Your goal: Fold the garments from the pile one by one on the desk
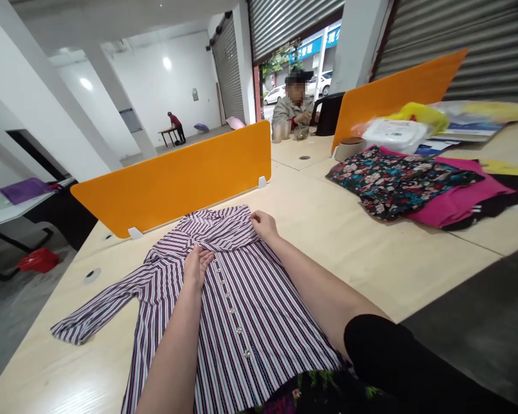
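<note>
A striped button-up shirt [259,305] lies front up on the table, its row of decorative buttons running down the middle. One sleeve stretches out to the left, while the other is folded across the upper chest. My right hand [265,225] is closed at the shirt's upper right edge, pinching the fabric at the fold. Over the chest, beside the top of the button row, my left hand [197,265] rests against the folded sleeve with its fingers loosely extended. The shirt's lower left part is partly covered by my left forearm.
Orange dividers [185,172] stand on the wooden table [328,241]. To the right lie a floral garment [401,178], a pink garment [466,198], a tape roll [349,148] and plastic-wrapped packages [397,133]. Beyond the divider sits a person [293,106]; another person [176,126] bends over a far table.
</note>
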`<state>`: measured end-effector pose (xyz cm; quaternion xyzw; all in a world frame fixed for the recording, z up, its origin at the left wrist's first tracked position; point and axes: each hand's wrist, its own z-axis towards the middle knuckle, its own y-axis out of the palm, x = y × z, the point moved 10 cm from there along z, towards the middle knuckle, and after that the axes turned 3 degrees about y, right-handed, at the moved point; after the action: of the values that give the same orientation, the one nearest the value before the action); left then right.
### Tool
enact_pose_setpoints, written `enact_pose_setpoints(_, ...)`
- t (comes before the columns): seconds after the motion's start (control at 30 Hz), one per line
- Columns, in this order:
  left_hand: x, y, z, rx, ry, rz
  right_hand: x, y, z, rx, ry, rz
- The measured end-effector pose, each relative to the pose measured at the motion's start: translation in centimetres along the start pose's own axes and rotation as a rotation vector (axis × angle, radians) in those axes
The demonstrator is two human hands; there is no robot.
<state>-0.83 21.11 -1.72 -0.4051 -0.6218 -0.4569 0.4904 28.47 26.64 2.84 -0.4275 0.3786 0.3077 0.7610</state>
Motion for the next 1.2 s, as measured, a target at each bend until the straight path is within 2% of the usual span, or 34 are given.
enact_pose_setpoints(0.1, 0.6, -1.3, -0.1, 0.112, 0.06, 0.071, 0.8, 1.5, -0.3, -0.176, -0.066, -0.139)
enact_pose_setpoints(0.13, 1.3, -1.7, -0.2, 0.128, 0.115, 0.157, 0.6, 2.0, -0.4, -0.216, -0.099, -0.173)
enact_pose_setpoints(0.2, 3.5, -1.7, -0.6, 0.123, 0.3, 0.508, 0.1, 2.8, -0.6, -0.26, -0.168, -0.272)
enact_pose_setpoints(0.27, 5.2, 0.1, -1.3, 0.05, 0.511, 0.983, -0.3, 3.3, -0.9, -0.269, -0.225, -0.381)
enact_pose_setpoints(0.33, 5.3, 2.4, -1.7, -0.074, 0.655, 1.347, -0.7, 3.6, -1.3, -0.271, -0.271, -0.462)
enact_pose_setpoints(0.4, 4.7, 4.1, -2.0, -0.204, 0.735, 1.57, -0.8, 3.7, -1.6, -0.267, -0.289, -0.518)
enact_pose_setpoints(0.47, 4.5, 4.8, -2.3, -0.253, 0.793, 1.717, -0.6, 3.3, -1.7, -0.253, -0.268, -0.564)
enact_pose_setpoints(0.6, 5.3, 4.6, -3.9, -0.242, 0.898, 1.816, -0.2, 2.6, -1.5, -0.219, -0.196, -0.656)
enact_pose_setpoints(0.73, 4.9, 4.0, -5.5, -0.372, 0.971, 1.894, -0.5, 2.5, -1.6, -0.206, -0.186, -0.695)
enact_pose_setpoints(0.87, 5.0, 1.9, -4.9, -0.383, 0.91, 2.001, -0.7, 2.4, -1.8, -0.195, -0.181, -0.713)
enact_pose_setpoints(1.0, 4.9, -1.0, -3.5, -0.447, 0.725, 2.149, -0.7, 2.3, -1.7, -0.186, -0.173, -0.716)
enact_pose_setpoints(1.03, 5.1, -1.7, -3.2, -0.431, 0.675, 2.18, -0.8, 2.3, -1.7, -0.184, -0.171, -0.715)
enact_pose_setpoints(1.1, 6.3, -2.5, -2.4, -0.324, 0.625, 2.198, -0.9, 2.2, -1.7, -0.17, -0.167, -0.714)
enact_pose_setpoints(1.2, 8.0, -1.8, -1.8, -0.148, 0.678, 2.042, -1.8, 1.6, -1.8, -0.095, -0.195, -0.693)
